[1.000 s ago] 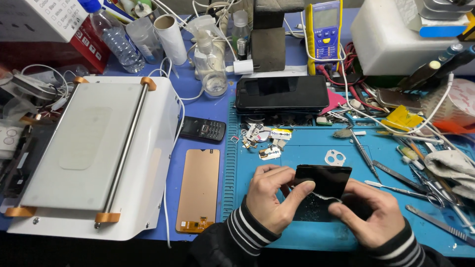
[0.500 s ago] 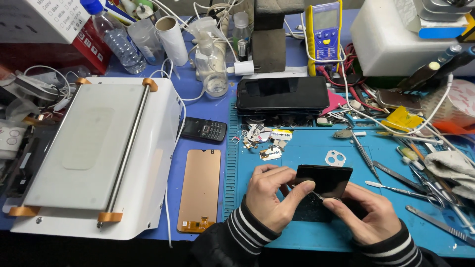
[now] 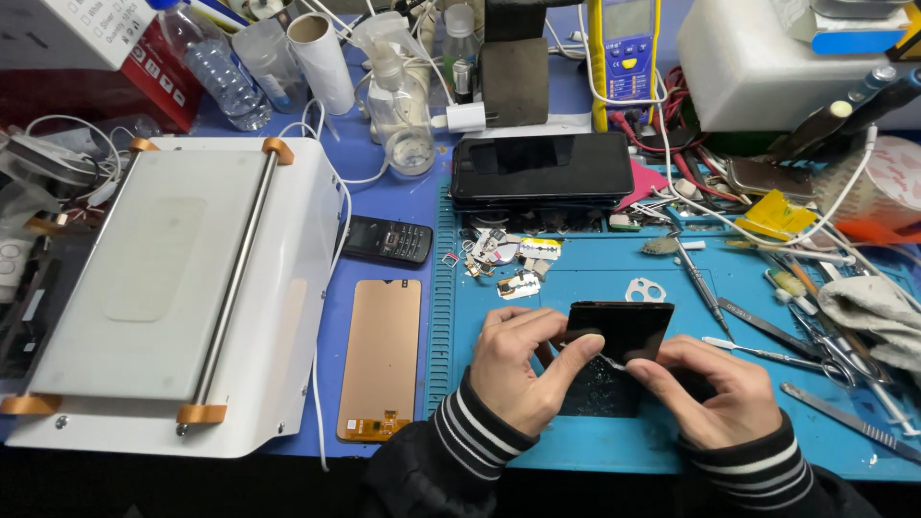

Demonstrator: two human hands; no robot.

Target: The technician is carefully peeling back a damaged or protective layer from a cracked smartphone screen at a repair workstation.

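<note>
Both hands (image 3: 523, 369) (image 3: 715, 388) grip black phone (image 3: 624, 331) (tilted).

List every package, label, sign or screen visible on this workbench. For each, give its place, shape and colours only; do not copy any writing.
Phone panel: black, rectangular, held in both hands, front centre.
Dark tablet screen: black rectangle, blank, centre back.
Keypad phone: small, black, beside the white machine.
Multimeter: yellow and blue with a grey display, back.
Red-and-white box: back left corner.
Copper-coloured panel: rectangular, lying flat left of the blue mat.
</note>
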